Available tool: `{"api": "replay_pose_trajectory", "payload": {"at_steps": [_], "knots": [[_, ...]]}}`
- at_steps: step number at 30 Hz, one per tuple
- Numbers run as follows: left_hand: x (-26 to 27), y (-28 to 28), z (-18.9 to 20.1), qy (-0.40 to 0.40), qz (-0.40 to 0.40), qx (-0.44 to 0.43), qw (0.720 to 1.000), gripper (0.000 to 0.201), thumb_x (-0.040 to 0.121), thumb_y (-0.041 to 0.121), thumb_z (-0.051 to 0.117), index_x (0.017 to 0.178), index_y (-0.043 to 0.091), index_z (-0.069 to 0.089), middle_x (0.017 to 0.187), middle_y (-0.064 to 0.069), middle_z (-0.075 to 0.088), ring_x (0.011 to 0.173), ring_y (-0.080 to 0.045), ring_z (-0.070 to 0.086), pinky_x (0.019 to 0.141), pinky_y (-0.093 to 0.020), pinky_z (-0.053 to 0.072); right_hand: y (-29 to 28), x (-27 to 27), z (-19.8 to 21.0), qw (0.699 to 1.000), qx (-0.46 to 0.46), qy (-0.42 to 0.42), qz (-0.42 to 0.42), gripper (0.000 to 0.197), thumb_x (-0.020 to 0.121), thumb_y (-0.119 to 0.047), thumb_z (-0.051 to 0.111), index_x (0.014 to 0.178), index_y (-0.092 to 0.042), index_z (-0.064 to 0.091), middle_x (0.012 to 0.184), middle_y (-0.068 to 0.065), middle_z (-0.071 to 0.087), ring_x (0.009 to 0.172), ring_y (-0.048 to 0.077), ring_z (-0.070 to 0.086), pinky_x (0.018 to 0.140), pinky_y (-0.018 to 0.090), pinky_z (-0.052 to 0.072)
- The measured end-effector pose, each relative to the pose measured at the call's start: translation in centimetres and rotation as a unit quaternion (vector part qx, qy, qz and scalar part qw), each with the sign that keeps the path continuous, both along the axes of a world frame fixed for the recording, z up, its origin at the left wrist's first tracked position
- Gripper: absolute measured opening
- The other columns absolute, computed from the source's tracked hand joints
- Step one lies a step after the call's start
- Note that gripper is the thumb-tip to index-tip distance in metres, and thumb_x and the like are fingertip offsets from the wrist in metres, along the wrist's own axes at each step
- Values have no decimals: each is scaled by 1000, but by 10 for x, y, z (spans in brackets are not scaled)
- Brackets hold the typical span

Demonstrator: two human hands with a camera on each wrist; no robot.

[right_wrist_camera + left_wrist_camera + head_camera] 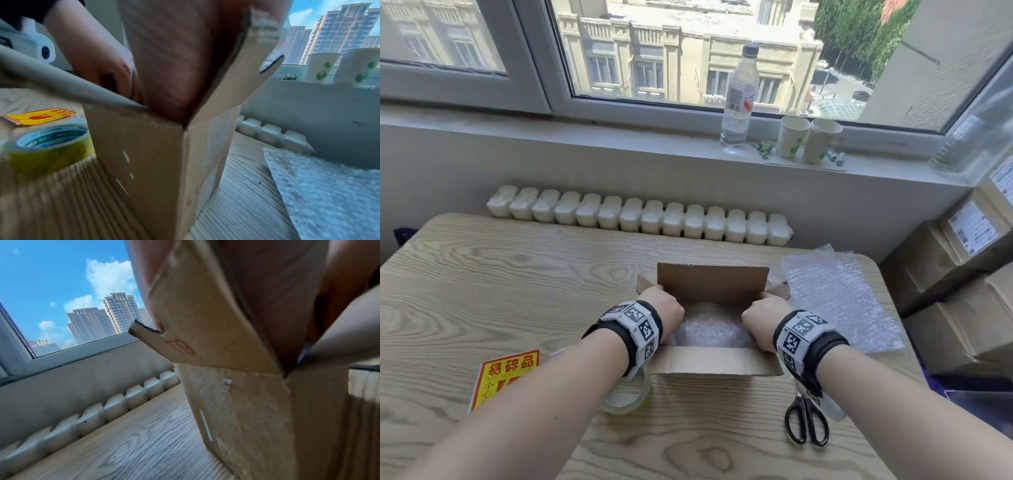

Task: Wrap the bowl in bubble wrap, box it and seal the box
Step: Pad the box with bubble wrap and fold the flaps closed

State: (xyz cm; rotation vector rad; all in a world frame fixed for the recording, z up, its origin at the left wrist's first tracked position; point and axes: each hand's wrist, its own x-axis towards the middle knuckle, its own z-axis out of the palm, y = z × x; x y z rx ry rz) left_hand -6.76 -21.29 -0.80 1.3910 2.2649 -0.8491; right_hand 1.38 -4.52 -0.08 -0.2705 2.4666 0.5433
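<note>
An open cardboard box (709, 363) stands on the wooden table (517, 274), its far flap upright and its near flap folded out toward me. Inside lies the bowl wrapped in bubble wrap (710, 329); the bowl itself is hidden. My left hand (666, 306) grips the box's left side flap (195, 321), fingers curled over its edge. My right hand (763, 315) grips the right side flap (777, 291) in the same way. In the right wrist view the box (154, 154) fills the middle and my left hand (102, 61) reaches into its top.
A roll of clear tape (625, 397) sits at the box's near left, beside a yellow-and-red fragile sticker (506, 377). Scissors (806, 423) lie near right. A spare bubble wrap sheet (835, 298) lies right of the box. Cartons (962, 274) are stacked at the far right.
</note>
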Motion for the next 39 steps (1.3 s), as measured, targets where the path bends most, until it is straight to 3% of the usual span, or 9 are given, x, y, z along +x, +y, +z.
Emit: {"api": "replay_pose_trajectory", "payload": {"at_steps": [4,9,18,27,31,39], "knots": [[1,4,-5,-7,8,-39,999,31,96,13,42,123,13,58,131,-4,56,124,-21,48,109,-33,26,-5,-6,-1,999,18,-40,-5,23,90,-12,55,111,-13,66,117,8,66,115,25,58,105,34,32],[-3,-2,-19,-12,31,4,999,31,92,4,42,111,10,65,119,-6,64,111,-22,56,98,-31,30,-8,-14,-6,996,28,-80,-11,28,92,-14,54,119,-12,63,125,9,62,120,26,54,104,34,32],[-7,17,-29,-21,27,-80,996,33,98,13,40,127,12,55,133,-6,55,124,-23,49,102,-31,33,-1,-20,-30,995,26,-93,13,30,97,-9,44,120,-11,62,126,8,62,118,26,55,97,32,37],[-11,19,-28,-15,22,-70,997,31,98,10,41,123,10,58,130,-8,58,121,-25,52,101,-33,35,-1,-23,-38,997,13,-80,-16,29,96,-9,43,116,-11,64,121,7,64,113,26,58,91,33,45],[-7,18,-10,-34,49,-24,998,28,94,8,47,119,8,62,125,-8,61,116,-27,57,94,-35,46,-4,-17,-28,997,-16,-51,-46,26,92,-9,50,113,-7,65,118,10,65,110,29,61,85,34,48],[2,20,34,-20,85,138,987,26,89,19,50,111,15,63,116,-6,64,106,-27,61,76,-32,45,1,-9,16,985,-97,105,-101,25,87,-14,50,100,-17,71,104,8,68,98,31,64,72,31,47]]}}
